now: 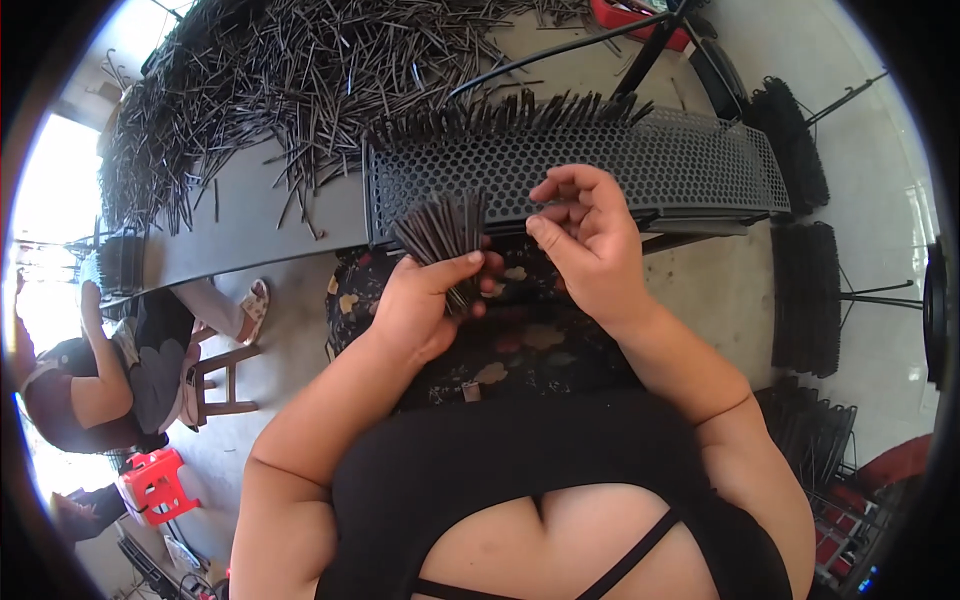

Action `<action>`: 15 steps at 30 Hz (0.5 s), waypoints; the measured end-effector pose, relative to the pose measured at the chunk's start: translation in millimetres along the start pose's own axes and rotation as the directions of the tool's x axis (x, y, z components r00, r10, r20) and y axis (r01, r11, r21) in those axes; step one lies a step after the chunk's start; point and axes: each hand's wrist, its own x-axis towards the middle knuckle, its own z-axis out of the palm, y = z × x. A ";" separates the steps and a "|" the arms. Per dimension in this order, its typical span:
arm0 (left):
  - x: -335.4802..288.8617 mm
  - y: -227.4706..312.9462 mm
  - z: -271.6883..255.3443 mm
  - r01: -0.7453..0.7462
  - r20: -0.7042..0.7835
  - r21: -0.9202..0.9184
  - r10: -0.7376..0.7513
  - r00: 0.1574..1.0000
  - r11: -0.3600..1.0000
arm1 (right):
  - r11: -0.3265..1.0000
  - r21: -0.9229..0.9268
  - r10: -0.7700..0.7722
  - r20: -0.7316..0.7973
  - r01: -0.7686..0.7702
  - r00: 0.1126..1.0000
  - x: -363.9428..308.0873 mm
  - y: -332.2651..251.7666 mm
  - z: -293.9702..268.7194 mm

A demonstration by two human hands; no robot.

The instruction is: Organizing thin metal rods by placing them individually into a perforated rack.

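My left hand point(425, 300) is closed around a bundle of thin dark brown sticks point(440, 228), with the thumb laid across it and the stick ends fanning out at the top. To its right, my right hand point(590, 225) is raised at the near edge of the perforated board. Its fingers are half curled, the thumb stands apart from them, and nothing shows between. The black perforated board point(560, 160) is full of round holes. A row of similar sticks point(500, 115) stands upright along its far side, mostly on the left and middle.
A big heap of loose dark sticks point(330, 70) covers the far left of the grey table point(270, 235). Racks of black sticks point(805, 300) stand at the right. A co-worker point(100, 370) sits at the left, near a wooden stool point(228, 385) and a red plastic stool point(160, 485).
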 end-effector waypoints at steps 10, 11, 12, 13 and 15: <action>-6.4 -17.2 3.7 -0.060 0.080 0.177 0.046 0.996 0.982 | 0.978 -0.012 0.209 0.146 -0.209 0.967 2.4 0.2 6.9; -8.9 -18.0 4.8 -0.072 0.060 0.187 0.062 0.996 0.980 | 0.972 0.028 0.227 0.159 -0.234 0.961 1.3 -0.4 6.3; -8.8 -18.0 7.6 -0.088 0.049 0.197 0.080 0.996 0.976 | 0.973 0.023 0.225 0.154 -0.231 0.962 1.2 -0.2 6.0; -9.5 -17.3 8.8 -0.089 0.057 0.197 0.079 0.995 0.976 | 0.976 0.031 0.209 0.121 -0.214 0.970 0.3 0.3 7.4; -11.9 -14.6 6.9 -0.092 0.024 0.234 0.088 0.996 0.968 | 0.989 0.025 0.146 0.058 -0.148 0.988 2.8 -0.7 3.0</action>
